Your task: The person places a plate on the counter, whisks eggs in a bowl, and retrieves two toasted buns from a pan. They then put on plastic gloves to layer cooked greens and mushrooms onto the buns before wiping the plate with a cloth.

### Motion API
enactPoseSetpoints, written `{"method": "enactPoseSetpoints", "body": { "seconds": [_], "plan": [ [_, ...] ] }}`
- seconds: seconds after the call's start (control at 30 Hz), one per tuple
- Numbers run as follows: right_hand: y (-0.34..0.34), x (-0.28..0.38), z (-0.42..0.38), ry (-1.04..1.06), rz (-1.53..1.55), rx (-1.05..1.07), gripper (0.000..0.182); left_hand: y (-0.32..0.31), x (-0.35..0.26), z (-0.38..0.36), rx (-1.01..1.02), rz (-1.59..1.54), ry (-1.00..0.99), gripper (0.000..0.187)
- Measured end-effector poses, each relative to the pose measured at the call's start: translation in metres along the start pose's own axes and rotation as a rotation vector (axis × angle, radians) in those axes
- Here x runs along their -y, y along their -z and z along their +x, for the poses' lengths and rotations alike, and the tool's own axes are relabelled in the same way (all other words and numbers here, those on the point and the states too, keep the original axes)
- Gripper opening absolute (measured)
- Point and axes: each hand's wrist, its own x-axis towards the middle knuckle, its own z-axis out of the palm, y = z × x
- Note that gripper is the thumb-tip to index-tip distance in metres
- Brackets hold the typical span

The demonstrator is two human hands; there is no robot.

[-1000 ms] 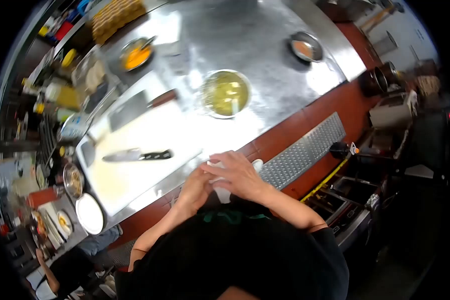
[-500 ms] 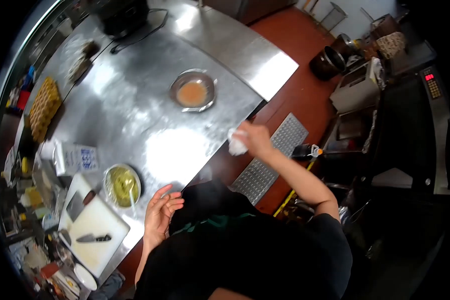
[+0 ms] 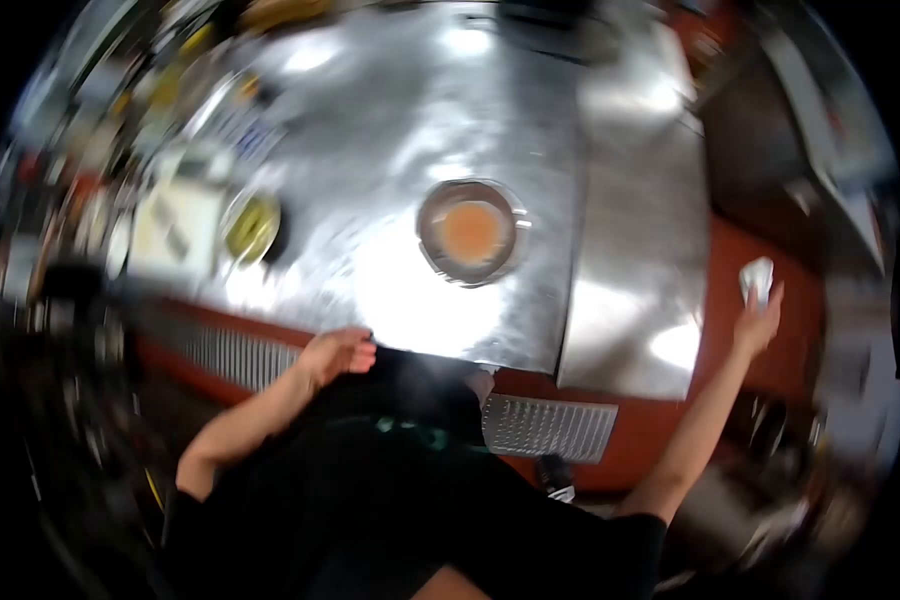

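My right hand is stretched far out to the right, past the counter's right edge, closed on a crumpled white cloth or paper. My left hand hangs at the counter's front edge with its fingers loosely bent and nothing visible in them. Between the two, a metal bowl with orange liquid stands on the steel counter. Farther left is a bowl of green paste with a utensil in it.
At the left lies a white cutting board with a blurred knife on it. Blurred containers crowd the far left. A black appliance stands at the back. Below the counter, a perforated mat lies on the red floor.
The view has turned to the right. My right hand has reached outward with the white cloth or paper still in it. The left hand remains near the counter's front edge.
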Motion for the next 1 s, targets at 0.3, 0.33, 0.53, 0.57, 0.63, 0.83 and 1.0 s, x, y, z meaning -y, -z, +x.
{"method": "enactPoseSetpoints", "body": {
  "seconds": [0.3, 0.33, 0.53, 0.57, 0.63, 0.83, 1.0],
  "plan": [
    [0.015, 0.200, -0.059, 0.154, 0.761, 0.284, 0.036, 0.127, 0.005, -0.050, -0.750, -0.326, -0.341, 0.017],
    [0.040, 0.253, -0.076, 0.279, 0.948, 0.305, 0.030, 0.141, 0.006, -0.053, -0.753, -0.353, -0.356, 0.017],
    [0.096, 0.470, -0.185, 0.472, 1.304, 1.142, 0.015, 0.215, 0.025, -0.052, -0.549, -0.423, -0.465, 0.018],
    [0.105, 0.514, -0.210, 0.370, 1.360, 1.344, 0.018, 0.234, 0.035, -0.050, -0.500, -0.443, -0.477, 0.018],
    [0.106, 0.610, -0.258, 0.199, 1.497, 1.687, 0.029, 0.271, 0.054, -0.051, -0.444, -0.583, -0.434, 0.020],
    [-0.087, 0.904, -0.335, -0.545, 1.538, 1.493, 0.024, 0.382, 0.135, -0.107, -0.524, -0.842, -0.446, 0.024],
    [-0.182, 0.951, -0.294, -0.805, 1.363, 0.861, 0.018, 0.429, 0.129, -0.149, -0.591, -0.903, -0.299, 0.020]
  ]
}}
